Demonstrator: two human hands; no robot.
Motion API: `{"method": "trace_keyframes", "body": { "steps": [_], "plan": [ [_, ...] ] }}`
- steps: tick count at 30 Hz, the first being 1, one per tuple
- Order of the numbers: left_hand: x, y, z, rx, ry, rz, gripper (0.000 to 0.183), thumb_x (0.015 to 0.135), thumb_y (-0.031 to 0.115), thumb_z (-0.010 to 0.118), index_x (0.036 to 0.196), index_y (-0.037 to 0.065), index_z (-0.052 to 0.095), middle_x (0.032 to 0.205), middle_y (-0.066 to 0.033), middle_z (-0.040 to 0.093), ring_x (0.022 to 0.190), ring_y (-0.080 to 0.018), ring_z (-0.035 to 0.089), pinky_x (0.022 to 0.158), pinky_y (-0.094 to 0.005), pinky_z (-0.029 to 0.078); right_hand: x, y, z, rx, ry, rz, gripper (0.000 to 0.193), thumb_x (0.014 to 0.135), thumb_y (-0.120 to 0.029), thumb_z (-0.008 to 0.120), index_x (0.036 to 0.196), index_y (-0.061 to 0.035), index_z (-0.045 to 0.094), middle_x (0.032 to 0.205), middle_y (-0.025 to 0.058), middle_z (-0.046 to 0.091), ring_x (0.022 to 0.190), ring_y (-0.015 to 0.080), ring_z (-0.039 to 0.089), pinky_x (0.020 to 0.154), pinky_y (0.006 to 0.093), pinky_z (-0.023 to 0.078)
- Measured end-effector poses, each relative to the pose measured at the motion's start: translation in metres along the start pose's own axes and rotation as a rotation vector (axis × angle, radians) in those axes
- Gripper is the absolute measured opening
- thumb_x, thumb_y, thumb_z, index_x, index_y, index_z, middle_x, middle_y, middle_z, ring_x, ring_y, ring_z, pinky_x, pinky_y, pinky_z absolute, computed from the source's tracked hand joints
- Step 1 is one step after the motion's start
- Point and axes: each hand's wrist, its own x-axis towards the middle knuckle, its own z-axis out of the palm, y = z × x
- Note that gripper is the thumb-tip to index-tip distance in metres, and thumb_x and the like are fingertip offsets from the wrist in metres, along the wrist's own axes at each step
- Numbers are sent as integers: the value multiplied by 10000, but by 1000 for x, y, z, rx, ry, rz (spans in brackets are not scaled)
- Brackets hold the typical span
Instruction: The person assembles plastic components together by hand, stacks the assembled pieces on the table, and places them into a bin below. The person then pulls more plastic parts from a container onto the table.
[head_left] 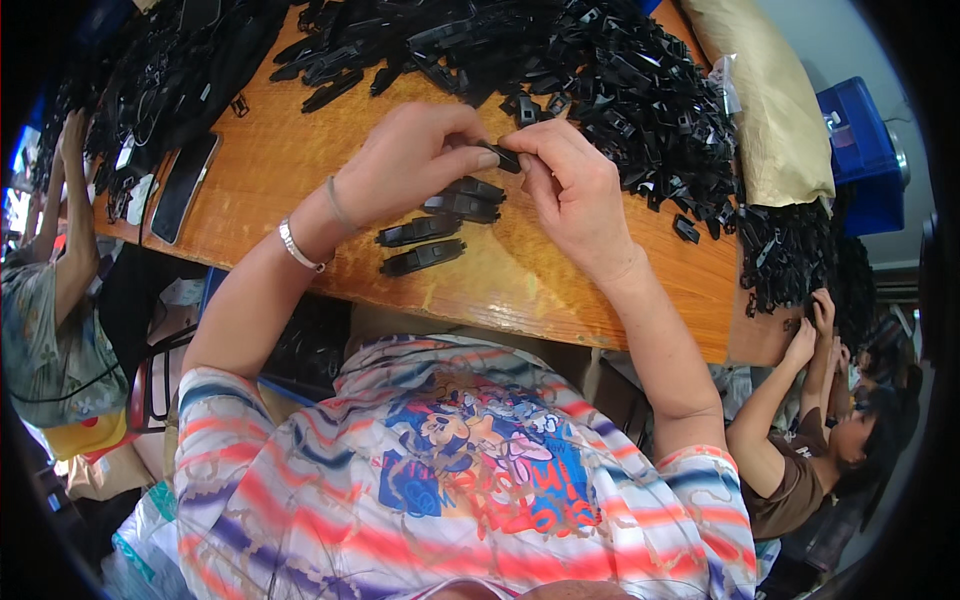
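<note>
Between my two hands is a small black plastic part (507, 158), pinched at its left end by the thumb and fingers of my left hand (408, 160). The fingertips of my right hand (578, 195) grip its other end. My fingers cover much of it, so its exact kind is hard to make out. Just below my left hand several long black plastic pieces lie on the wooden table, among them one nearest me (423, 257) and another right above it (420, 232). A metal bracelet and a thin band circle my left wrist.
A large heap of black plastic parts (620, 90) covers the table's far side. A dark phone (185, 188) lies at the left, near more black parts. A tan sack (770, 110) and a blue bin (865, 145) stand at the right. Other people work on both sides.
</note>
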Motion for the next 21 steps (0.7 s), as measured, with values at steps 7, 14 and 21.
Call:
{"method": "trace_keyframes", "body": {
  "steps": [7,14,21],
  "plan": [
    [2,-10,5,23,34,-52,290,967,283,792,984,-7,789,758,-160,745,698,-304,732,670,-400,549,-2,-12,9,-61,-68,62,262,916,4,763,1170,-54,736,1095,121,723,872,363,765,720,440,626],
    [1,-19,-2,174,151,-34,236,969,198,817,1114,14,789,922,-94,720,845,-200,686,761,-365,552,-7,6,17,-237,-100,144,235,882,-56,832,1103,-70,753,1067,101,708,865,362,761,733,455,624],
    [-5,-47,0,476,179,108,225,923,184,834,1104,61,782,1065,-109,706,1029,-347,702,879,-447,569,-4,24,14,-231,-93,256,239,890,-81,844,1124,-68,797,1087,99,715,883,350,758,766,443,623]
  ]
}}
